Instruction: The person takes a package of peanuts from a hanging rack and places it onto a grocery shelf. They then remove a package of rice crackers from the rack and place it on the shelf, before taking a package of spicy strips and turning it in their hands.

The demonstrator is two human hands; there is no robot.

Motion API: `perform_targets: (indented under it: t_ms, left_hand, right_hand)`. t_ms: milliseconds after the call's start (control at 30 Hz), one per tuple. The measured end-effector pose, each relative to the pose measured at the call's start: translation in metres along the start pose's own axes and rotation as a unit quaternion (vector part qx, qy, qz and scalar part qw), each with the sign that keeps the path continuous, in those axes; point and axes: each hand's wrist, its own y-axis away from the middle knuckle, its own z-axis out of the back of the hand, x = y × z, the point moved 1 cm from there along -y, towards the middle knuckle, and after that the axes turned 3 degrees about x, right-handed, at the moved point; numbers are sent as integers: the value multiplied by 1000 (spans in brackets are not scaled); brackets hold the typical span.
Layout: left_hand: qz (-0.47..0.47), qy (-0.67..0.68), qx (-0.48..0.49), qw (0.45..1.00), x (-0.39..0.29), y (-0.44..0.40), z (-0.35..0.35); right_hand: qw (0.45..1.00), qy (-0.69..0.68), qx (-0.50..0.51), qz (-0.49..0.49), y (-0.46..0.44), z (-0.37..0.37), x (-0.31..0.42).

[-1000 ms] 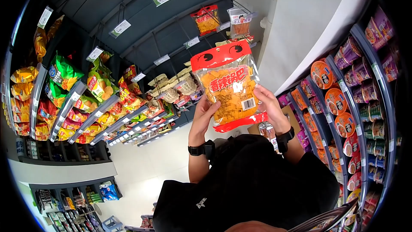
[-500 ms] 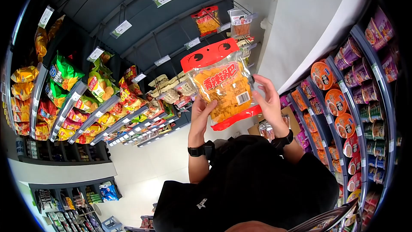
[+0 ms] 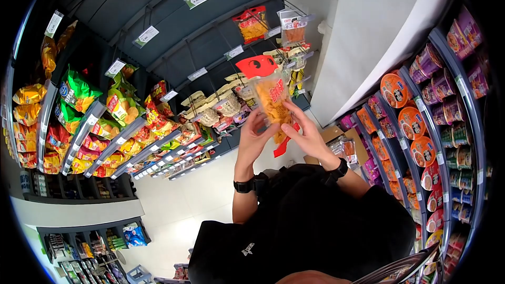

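Note:
A clear snack bag with a red top (image 3: 272,97) and yellow-orange pieces inside is held in front of my chest, turned nearly edge-on, its top leaning up and left. My left hand (image 3: 255,134) grips its left side low down, thumb against the pack. My right hand (image 3: 306,135) holds the lower right side, with the thumb near the bottom. The red bottom edge shows below the fingers. A dark band is on each wrist.
Shelves of bagged snacks (image 3: 123,108) run along the left. Past the bag, a similar red pack (image 3: 251,23) hangs on a hook. Cup noodles (image 3: 422,151) fill shelves at the right. An open cardboard box (image 3: 331,134) stands beyond my right hand, near a white pillar (image 3: 363,37).
The bag has turned from facing me to nearly edge-on. My right hand, off the bag's side half a second ago, has moved left and closed on it.

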Motion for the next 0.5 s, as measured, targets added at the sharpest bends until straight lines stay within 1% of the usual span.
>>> perform_targets:
  t_ms: [33,67,100,167,200,267,333,400,467,500]
  left_hand:
    - [-4,-38,15,999,2,1,-1]
    - [-5,-38,15,999,0,2,-3]
    - [6,-32,34,999,-6,4,-7]
    - [15,-45,66,997,-12,6,-11]
    - [16,-45,65,997,-14,7,-11]
    - [18,-91,65,994,-15,8,-12]
    - [5,-91,59,994,-8,8,-9]
    - [-8,-92,53,994,-3,8,-7]
    - [-19,-70,52,996,-1,9,-4]
    - [-33,-58,27,997,-1,8,-5]
  right_hand:
    - [997,-51,14,-49,0,0,0]
    - [990,-101,29,-97,-1,0,0]
    - [990,-102,29,-98,-1,-1,-5]
    - [986,-165,23,-28,-5,-1,-18]
    - [986,-166,23,-29,-5,1,-17]
    - [956,-272,45,-102,-5,6,-14]
    - [955,-279,32,-99,-5,10,-18]
    - [872,-451,16,-188,-2,19,-19]
    - [869,-454,22,-194,2,26,-12]
    - [838,-508,24,-196,4,29,-10]
